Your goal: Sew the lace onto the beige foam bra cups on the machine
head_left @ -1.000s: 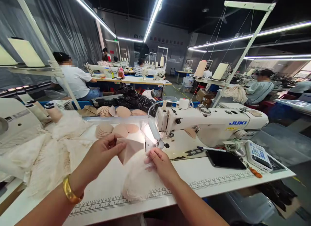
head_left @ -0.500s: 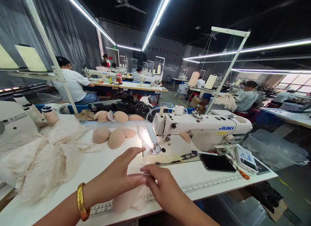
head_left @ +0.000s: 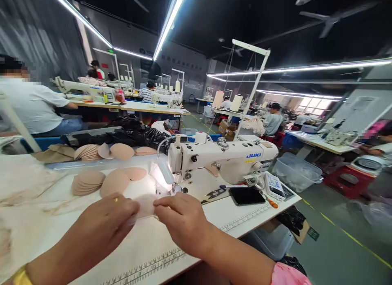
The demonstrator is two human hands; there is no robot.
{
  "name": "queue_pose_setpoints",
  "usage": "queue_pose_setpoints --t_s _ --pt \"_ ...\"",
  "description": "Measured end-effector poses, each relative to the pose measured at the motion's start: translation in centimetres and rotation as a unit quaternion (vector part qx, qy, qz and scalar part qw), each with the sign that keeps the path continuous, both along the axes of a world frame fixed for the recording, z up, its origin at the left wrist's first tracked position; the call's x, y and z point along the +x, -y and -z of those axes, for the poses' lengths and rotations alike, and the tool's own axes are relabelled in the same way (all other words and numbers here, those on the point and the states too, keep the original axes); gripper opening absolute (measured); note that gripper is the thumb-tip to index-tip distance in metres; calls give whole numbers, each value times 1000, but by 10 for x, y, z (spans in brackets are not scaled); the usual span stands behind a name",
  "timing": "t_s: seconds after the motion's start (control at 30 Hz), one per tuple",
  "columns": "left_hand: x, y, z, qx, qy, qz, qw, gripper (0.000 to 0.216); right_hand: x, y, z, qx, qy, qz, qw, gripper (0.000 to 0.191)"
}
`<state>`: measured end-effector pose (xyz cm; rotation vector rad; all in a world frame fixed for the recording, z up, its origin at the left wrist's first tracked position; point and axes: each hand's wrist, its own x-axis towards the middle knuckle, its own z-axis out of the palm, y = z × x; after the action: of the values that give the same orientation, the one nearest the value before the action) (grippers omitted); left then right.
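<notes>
A thin, pale pink piece of fabric (head_left: 146, 206) is stretched between my two hands, just in front of the lit needle area. My left hand (head_left: 108, 221) is closed in a pinch on its left edge, and my right hand (head_left: 182, 221) pinches the right edge. Both hands partly cover the cloth. Behind them stands a white sewing machine (head_left: 220, 156), its lamp (head_left: 165, 170) shining on the needle plate. Beige oval pads (head_left: 88, 182) lie in an overlapping stack beyond my left hand, with a larger oval pad (head_left: 114, 183) beside them.
Cream lacy fabric (head_left: 24, 179) covers the table's left side. Thread snips (head_left: 216, 192), a black phone (head_left: 246, 195) and a white control box (head_left: 273, 186) lie at the right. A printed ruler (head_left: 147, 268) runs along the front edge. Co-workers sit at other machines beyond.
My hands have moved apart from their touching position and now hold the fabric taut between them, nearer the needle. The left fingers have closed. The camera view has swung right.
</notes>
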<state>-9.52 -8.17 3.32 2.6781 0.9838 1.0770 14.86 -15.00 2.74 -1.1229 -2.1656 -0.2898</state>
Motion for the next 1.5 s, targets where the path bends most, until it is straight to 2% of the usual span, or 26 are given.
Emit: queue_pose_setpoints --t_s 0.07,0.13,0.2,0.3,0.4,0.5,0.63,0.77,1.07,1.2,1.33,1.5 --pt "1 7 -1 42 -107 27 993 25 3 -10 19 -8 10 -16 1000 32" --pt "8 13 4 17 -195 57 979 23 11 -20 41 -35 41 -62 997 32" --pt "19 16 12 -17 -229 94 969 20 21 -29 59 -68 75 -106 989 30" --pt "38 7 25 25 -229 135 964 33 39 -42 71 -99 90 -130 982 27" --pt "55 -16 39 100 -251 123 955 30 57 -60 74 -105 75 -161 978 29" --pt "66 -35 55 133 -248 100 954 21 72 -77 76 -84 41 -204 975 30" --pt "73 -39 68 131 -213 89 964 27 84 -80 78 -51 30 -169 984 30" --pt "74 -32 68 135 -188 105 967 28 90 -72 75 -58 34 -166 984 36" --pt "75 -28 67 112 -176 86 974 19 90 -68 67 -111 33 -171 978 36" --pt "77 -26 64 116 -178 78 974 19 90 -66 67 -124 31 -167 978 37" --pt "79 -26 61 116 -177 105 972 14 91 -66 69 -133 30 -160 978 37" --pt "78 -26 65 121 -164 110 973 12 90 -66 71 -132 26 -164 977 38"
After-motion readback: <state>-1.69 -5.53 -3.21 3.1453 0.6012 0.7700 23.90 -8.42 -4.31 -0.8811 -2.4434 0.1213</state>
